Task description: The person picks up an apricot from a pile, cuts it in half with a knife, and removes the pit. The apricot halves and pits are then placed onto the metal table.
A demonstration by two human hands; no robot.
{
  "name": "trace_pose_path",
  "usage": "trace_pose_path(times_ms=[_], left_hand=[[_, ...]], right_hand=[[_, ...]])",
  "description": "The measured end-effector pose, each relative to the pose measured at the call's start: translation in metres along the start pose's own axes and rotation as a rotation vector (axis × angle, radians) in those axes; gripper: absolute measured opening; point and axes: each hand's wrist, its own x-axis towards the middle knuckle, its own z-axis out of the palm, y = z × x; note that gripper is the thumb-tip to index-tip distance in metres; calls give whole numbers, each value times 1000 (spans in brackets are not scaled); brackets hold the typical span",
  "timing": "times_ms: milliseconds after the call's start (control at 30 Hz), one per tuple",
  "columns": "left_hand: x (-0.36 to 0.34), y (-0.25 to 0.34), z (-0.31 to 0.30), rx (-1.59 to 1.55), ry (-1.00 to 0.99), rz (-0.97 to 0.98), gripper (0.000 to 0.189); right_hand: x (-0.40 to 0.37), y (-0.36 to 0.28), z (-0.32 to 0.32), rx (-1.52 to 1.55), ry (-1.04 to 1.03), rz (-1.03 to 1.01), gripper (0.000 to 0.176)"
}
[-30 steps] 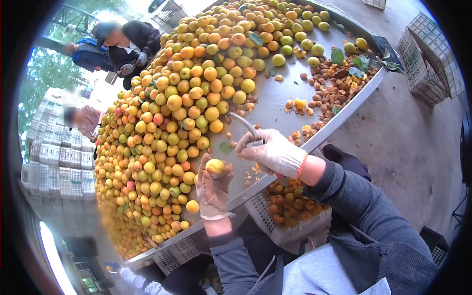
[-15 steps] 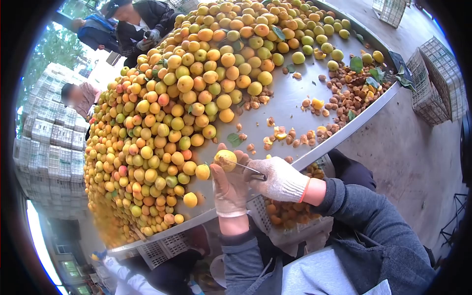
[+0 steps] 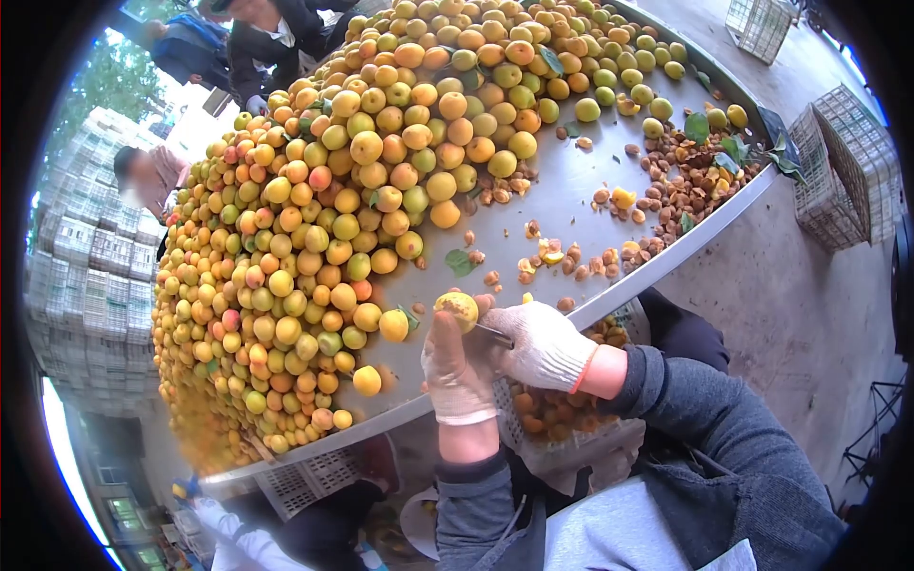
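Yellow fruit (image 3: 457,310) pinched in the left hand (image 3: 459,381), near the table edge.
Head view: the right hand (image 3: 547,347) grips a thin metal tool (image 3: 496,335) at it; pits (image 3: 687,186) lie loose, opened pieces (image 3: 547,427) sit below, yet the whole heap (image 3: 314,238) suggests much left.

We take this for a fruit-sorting or processing shed, a working place. A long metal tabletop (image 3: 571,205) with a raised rim carries a great heap of orange and green-yellow fruit (image 3: 314,238), and brown pits (image 3: 690,181) lie in a scatter near its edge. We see slatted plastic crates (image 3: 843,171) on a bare, concrete-looking floor (image 3: 724,276), and a tall stack of pale crates (image 3: 90,257) on the far side. Co-workers (image 3: 281,38) stand around the heap, one with a gloved hand (image 3: 256,105) at the fruit. Beyond them we make out green foliage (image 3: 90,86) and daylight, so that side looks open to the outdoors.
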Motion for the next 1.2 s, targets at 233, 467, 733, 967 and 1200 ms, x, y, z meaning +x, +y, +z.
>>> trace_pose_path(times_ms=[233,467,733,967,1200], left_hand=[[-13,1,15,306,63,272,52],[-15,5,13,678,-45,342,58],[-7,-3,10,313,-141,149,56],[-19,2,26,868,-130,440,43],[-14,-8,29,445,-73,341,46]], right_hand=[[0,-1,2,146,-31,78,16],[1,1,-22,185,-239,171,15],[-8,6,-13,-75,23,-5,20],[-8,-1,-25,-67,-99,49,14],[-6,0,-12,-105,-13,33,17]])
